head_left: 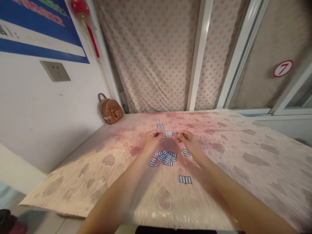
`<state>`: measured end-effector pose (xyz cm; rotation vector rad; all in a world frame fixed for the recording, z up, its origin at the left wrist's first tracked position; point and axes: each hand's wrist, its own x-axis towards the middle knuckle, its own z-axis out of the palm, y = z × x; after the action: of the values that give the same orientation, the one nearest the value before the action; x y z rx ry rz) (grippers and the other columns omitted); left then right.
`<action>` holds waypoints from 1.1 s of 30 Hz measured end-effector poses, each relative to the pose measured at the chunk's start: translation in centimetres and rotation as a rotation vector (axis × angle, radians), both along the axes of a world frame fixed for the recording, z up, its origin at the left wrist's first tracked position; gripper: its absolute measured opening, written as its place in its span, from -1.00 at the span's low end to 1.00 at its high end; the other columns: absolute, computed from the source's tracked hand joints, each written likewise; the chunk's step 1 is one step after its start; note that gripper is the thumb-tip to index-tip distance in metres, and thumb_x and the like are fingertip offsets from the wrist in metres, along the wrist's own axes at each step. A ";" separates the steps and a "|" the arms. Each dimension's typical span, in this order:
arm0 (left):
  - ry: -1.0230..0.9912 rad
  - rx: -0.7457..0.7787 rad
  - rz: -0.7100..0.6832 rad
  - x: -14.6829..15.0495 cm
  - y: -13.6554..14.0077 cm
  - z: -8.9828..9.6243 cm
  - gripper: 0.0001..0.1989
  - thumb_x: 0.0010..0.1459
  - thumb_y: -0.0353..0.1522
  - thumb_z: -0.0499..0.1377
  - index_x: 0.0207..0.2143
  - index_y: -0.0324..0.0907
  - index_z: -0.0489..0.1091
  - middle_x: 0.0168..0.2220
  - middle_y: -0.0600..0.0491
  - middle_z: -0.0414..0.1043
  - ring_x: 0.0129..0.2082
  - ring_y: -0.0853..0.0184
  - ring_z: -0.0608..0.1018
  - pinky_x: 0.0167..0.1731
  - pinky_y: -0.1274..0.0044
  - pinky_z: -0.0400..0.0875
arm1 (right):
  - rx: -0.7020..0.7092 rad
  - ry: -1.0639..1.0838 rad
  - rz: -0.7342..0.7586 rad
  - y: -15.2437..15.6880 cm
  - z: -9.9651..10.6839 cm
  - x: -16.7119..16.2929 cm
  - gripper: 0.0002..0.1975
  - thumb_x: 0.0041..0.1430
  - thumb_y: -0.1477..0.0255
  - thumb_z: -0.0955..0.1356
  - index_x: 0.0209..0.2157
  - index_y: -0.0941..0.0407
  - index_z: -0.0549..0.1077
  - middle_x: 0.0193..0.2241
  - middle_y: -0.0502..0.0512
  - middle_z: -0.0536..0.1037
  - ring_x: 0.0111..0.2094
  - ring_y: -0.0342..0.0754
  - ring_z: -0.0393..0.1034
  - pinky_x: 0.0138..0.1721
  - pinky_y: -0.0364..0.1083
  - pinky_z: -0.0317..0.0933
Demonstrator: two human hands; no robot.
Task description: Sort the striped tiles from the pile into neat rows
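My left hand (pixel 154 137) is closed in a pinch above the far middle of the table. At its fingertips is a small blue-and-white striped piece (pixel 169 133), which extends toward my right hand. My right hand (pixel 187 137) also has its fingers pinched, a short gap from that piece; what they hold, if anything, is too small to tell. Between my forearms lies a loose pile of similar striped pieces (pixel 167 157). Just beyond my left hand, several more form a neat group (pixel 160 126), partly hidden by the fingers.
Single striped pieces lie by my right wrist (pixel 185 152), nearer the front (pixel 185 179) and left of the pile (pixel 152 162). A patterned cover lies over the table (pixel 109 182). A small brown backpack (pixel 110 111) stands at the back left against the wall. Curtained window panels (pixel 156 58) rise behind.
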<state>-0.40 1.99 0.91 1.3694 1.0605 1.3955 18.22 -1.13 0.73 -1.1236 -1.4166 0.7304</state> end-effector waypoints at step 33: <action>0.564 -0.550 0.263 -5.5 20.7 -1.2 -0.75 -0.08 -0.49 0.33 -0.67 -0.24 0.32 -0.73 0.14 0.26 -0.69 0.48 0.34 -0.62 0.65 0.26 | -0.263 0.015 0.005 -4.1 3.4 6.1 -0.67 0.12 0.10 0.40 -0.31 0.08 0.55 -0.30 0.13 0.51 -0.27 0.01 0.35 -0.22 -0.06 0.31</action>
<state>-5.92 22.72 -0.33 1.2511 1.8869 0.7868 24.32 -5.25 4.14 -1.3127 -1.3375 0.9473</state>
